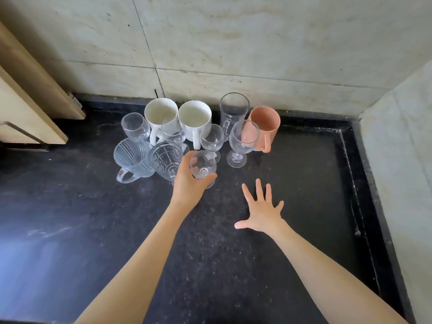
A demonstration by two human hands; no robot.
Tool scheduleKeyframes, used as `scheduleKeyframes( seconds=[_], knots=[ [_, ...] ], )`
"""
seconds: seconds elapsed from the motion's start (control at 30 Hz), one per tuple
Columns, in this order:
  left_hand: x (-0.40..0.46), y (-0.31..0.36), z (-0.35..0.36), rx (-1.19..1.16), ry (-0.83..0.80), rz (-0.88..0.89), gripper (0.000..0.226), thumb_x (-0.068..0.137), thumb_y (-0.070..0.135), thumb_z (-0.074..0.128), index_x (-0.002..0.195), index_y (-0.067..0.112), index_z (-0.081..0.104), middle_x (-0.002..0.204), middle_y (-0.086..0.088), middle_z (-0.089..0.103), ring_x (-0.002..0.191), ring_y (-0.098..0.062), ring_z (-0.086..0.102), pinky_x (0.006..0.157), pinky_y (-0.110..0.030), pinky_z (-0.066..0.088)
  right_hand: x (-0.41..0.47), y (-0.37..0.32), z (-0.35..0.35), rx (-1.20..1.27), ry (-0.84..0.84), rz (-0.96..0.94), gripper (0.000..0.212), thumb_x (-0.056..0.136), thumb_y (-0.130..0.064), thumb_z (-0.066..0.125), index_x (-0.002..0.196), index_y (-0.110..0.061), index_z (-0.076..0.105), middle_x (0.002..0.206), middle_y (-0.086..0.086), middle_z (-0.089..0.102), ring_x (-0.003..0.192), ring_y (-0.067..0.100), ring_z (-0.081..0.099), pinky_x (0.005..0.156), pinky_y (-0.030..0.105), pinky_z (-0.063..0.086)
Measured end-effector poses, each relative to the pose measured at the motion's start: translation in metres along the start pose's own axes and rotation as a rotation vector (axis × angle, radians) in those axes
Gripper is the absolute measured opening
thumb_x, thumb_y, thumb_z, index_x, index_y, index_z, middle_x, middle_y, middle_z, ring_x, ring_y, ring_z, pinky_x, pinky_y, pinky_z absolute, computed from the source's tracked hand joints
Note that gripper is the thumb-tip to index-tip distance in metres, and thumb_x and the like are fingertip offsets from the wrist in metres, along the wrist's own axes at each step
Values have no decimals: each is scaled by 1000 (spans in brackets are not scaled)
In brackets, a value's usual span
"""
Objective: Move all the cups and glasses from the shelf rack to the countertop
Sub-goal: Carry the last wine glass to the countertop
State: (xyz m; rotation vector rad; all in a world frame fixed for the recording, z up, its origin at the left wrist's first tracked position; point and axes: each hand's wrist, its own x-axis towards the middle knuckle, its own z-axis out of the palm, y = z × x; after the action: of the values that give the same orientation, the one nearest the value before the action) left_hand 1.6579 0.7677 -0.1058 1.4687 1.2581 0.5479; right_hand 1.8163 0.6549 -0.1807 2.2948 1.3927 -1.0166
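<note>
Clear stemware crowds the black stone table (304,206) as a person's left hand (187,185), its grip wrapped round a small wine glass (202,166), sets it beside a cut-glass goblet (166,157) and two white mugs (177,118). Right hand (263,211) hovers, fingers spread, holding nothing. Next, likely: release gently. No writing is legible.

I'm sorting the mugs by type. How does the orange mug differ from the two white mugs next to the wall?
The orange mug is terracotta-coloured, taller and narrower; the white mugs are white, squat and wide. It stands at the right end of the group, beside a tall clear glass, while the white ones sit side by side further left. All three stand upright, with handles pointing toward the camera.
</note>
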Motion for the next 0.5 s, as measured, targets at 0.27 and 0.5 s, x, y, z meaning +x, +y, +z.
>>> scheduleKeyframes(
  seconds=[0.27, 0.5],
  knots=[
    [15, 1, 8, 9, -24, -7, 61, 77, 13, 72, 128, 20, 41, 130, 0, 49, 122, -21, 48, 100, -47, 43, 3, -1, -3, -23, -24, 15, 117, 67, -62, 67, 142, -38, -20, 151, 6, -34, 138, 36, -27, 106, 69, 4],
    [19, 0, 13, 24, -31, -18, 66, 77, 15, 71, 133, 17, 36, 138, -6, 45, 125, -23, 46, 101, -49, 43, 2, -2, -5, -21, -21, 25, 117, 66, -65, 66, 142, -38, -19, 151, 6, -33, 138, 36, -27, 106, 68, 3]
  ],
)
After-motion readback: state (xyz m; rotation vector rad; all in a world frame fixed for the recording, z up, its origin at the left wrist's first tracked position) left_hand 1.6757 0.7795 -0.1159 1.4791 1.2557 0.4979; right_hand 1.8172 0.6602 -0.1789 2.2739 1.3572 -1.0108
